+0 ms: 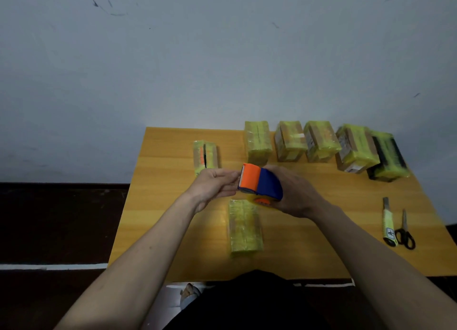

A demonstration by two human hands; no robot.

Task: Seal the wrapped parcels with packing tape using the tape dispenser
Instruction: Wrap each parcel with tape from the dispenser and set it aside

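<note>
A: Orange and blue, that's the tape dispenser (261, 184), held up over the wooden table (173, 230) in the head view, above the near parcel (244, 228).

B: Which hand has it?

A: The right hand (294, 193) grips it from the right side, fingers curled around the blue body and the roll underneath. The left hand (215, 186) is at the orange end, thumb and fingertips brought together there. It looks like a pinch on the tape's edge, but the tape itself is too thin and clear to make out.

B: And the near parcel?

A: It lies flat on the table just below the hands, long side running away from the person, wrapped in yellowish glossy film. Nothing touches it.

B: Other parcels?

A: 1 small parcel (205, 156) sits alone beyond the left hand, with a dark slit along its top. Along the far edge stands a row of 5: first parcel (257, 141), second parcel (289, 141), third parcel (320, 141), fourth parcel (356, 149), and a dark parcel (388, 156) at the right end, touching the fourth. All show yellow-green wrap, several with brown tape bands.

B: Anything else on the table?

A: A utility knife (388, 223) and black-handled scissors (405, 230) lie side by side near the right edge, well apart from the hands.
</note>
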